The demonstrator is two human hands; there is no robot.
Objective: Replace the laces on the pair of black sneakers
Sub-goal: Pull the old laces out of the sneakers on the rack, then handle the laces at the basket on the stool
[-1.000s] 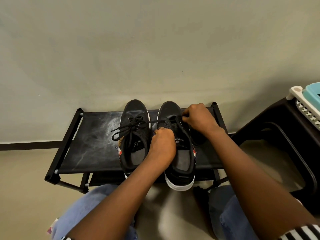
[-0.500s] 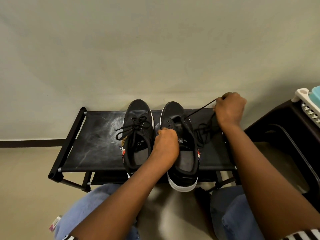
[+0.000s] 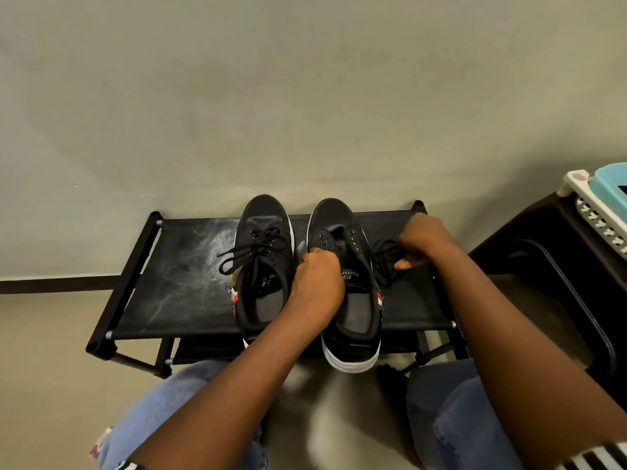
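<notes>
Shoes: left shoe (image 3: 263,262) laced, right shoe (image 3: 346,283) unlaced, side by side on the bench (image 3: 176,273).
Left hand (image 3: 317,283): curled, gripping the right shoe's eyelet edge.
Right hand (image 3: 424,240): fingers bent, holding the loose lace (image 3: 385,257) beside that shoe.

A black shoe rack (image 3: 176,286) stands against the wall (image 3: 305,96), a dark stool (image 3: 556,252) beside it.
</notes>
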